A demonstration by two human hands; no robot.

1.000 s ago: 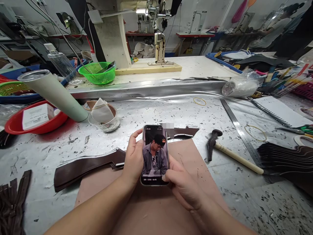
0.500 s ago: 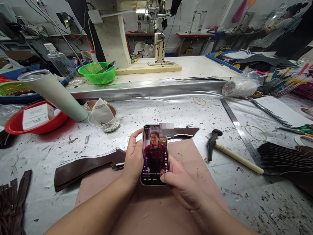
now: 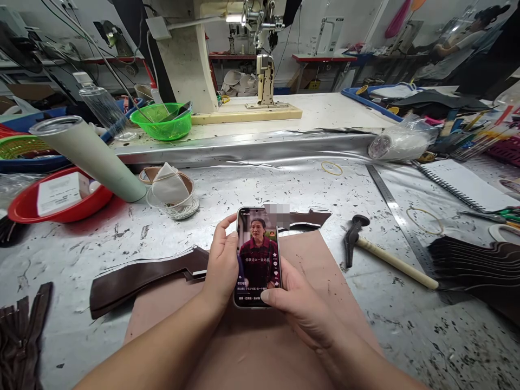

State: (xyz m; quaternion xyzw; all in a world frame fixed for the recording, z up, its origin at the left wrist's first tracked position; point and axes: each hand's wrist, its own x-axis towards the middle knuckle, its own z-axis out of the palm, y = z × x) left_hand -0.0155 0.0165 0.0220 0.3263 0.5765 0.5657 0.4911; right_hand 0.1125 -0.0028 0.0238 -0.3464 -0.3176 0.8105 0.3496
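A smartphone (image 3: 257, 265) with a video on its lit screen is held upright between my two hands. My left hand (image 3: 222, 260) grips its left edge, thumb along the side. Around the lower right edge closes my right hand (image 3: 303, 303), its thumb resting over the bottom of the screen. Beneath them lies a pinkish-brown board (image 3: 252, 346). Dark brown leather pieces (image 3: 142, 279) sit to the left, partly behind my left hand, and more leather pieces (image 3: 311, 218) show behind the phone. To the right lies a hammer (image 3: 396, 262) with a pale wooden handle.
A sewing machine (image 3: 266, 81) stands at the back. On the left are a red basin (image 3: 60, 214), a pale green tumbler (image 3: 91, 157) and a green basket (image 3: 166, 127). On the right are a steel ruler (image 3: 400, 216), stacked leather strips (image 3: 471, 260) and a notebook (image 3: 471, 181).
My right thumb has shifted slightly left over the lower screen. The video now shows a line of subtitle text. Both hands still hold the phone in the same place.
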